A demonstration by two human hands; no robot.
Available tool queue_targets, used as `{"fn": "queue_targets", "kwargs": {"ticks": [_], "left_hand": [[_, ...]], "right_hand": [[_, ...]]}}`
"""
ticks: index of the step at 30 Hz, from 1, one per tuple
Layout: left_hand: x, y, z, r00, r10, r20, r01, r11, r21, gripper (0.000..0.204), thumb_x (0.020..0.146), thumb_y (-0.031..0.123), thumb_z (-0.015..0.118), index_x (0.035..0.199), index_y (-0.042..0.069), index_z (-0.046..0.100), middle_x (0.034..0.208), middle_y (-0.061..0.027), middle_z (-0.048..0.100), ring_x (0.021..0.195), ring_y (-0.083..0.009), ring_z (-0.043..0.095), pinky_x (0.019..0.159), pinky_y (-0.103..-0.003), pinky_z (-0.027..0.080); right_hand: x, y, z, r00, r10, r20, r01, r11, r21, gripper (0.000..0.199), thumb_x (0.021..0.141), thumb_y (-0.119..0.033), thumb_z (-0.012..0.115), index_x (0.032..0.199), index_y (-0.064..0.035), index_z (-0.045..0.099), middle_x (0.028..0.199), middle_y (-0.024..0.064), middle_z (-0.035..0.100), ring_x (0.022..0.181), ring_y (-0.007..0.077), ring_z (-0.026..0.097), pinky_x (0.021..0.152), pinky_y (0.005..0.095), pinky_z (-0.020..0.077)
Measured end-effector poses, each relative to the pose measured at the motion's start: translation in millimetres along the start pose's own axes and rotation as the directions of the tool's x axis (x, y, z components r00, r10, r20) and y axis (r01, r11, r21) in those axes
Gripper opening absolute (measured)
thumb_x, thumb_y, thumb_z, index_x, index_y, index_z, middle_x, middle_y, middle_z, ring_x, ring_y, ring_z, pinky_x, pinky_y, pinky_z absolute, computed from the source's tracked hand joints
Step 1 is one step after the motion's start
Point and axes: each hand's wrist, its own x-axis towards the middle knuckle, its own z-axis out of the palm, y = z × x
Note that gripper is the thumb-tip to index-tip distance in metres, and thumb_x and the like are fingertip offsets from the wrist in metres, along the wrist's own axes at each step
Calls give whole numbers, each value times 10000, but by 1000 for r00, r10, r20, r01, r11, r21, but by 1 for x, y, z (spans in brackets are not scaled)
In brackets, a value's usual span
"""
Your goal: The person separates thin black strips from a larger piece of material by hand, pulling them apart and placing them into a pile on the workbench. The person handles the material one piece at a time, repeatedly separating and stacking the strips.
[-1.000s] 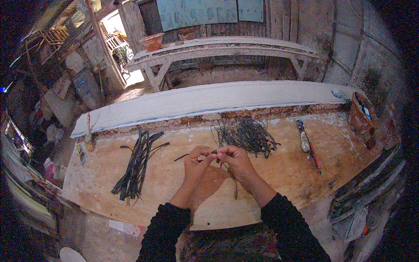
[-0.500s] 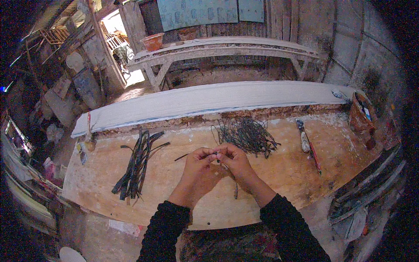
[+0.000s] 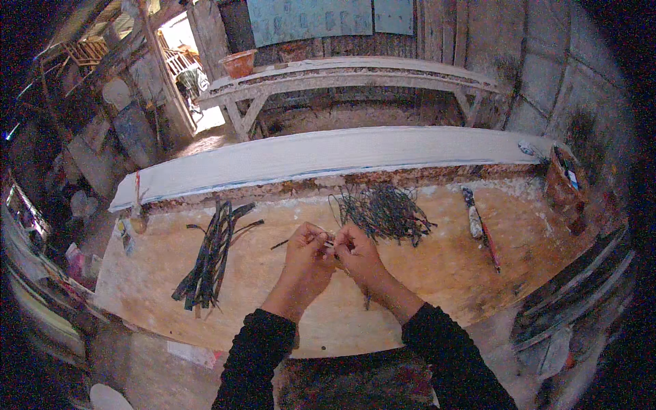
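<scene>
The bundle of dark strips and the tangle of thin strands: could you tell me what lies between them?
In the head view, both hands, left and right, pinching a thin dark strip.

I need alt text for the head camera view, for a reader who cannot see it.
Two hands, left hand and right hand, meet over a wooden workbench, pinching a thin dark strip between them. A bundle of dark strips lies left, a tangle of thin dark strands behind.

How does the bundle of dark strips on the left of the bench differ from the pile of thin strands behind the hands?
The bundle of dark strips is made of broad, flat, long pieces; the pile of thin strands is fine and wiry. The strips lie roughly parallel, running toward the person; the strands are tangled and fan out. The strips lie clear of the left hand; the strands lie just beyond the right hand. Both are dark and rest on the wooden bench.
</scene>
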Motion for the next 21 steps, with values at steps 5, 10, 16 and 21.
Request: {"fn": "queue_targets", "kwargs": {"ticks": [5,10,16,21], "left_hand": [[-11,9,16,999,-10,-39,8,999,-44,50,868,53,513,844,81,481,758,-45,570,597,-126,531,510,-250,452],[-9,5,6,993,-116,-24,114,990,-82,64,853,114,562,862,101,500,732,-28,559,615,-145,548,546,-321,491],[-13,5,14,977,-213,-16,212,977,-34,83,845,147,580,828,89,523,749,-32,576,644,-173,567,544,-353,512],[-10,5,11,985,-167,33,170,982,-81,79,863,138,551,820,76,526,770,-47,583,668,-184,578,555,-352,522]], "right_hand": [[-6,-13,0,997,74,22,-76,994,80,94,851,-59,526,823,-80,439,741,-14,460,685,79,436,608,240,381],[-7,-17,-1,997,-34,-66,34,999,-9,87,850,-76,547,848,-68,460,770,3,499,759,98,483,700,259,397],[-3,-14,0,996,57,-63,-62,994,-88,94,840,-70,556,893,-66,478,835,20,519,831,111,496,743,270,399],[-6,-26,2,997,75,-33,-76,997,-1,97,840,-54,545,901,-73,472,847,17,509,827,109,489,741,267,396]]}}
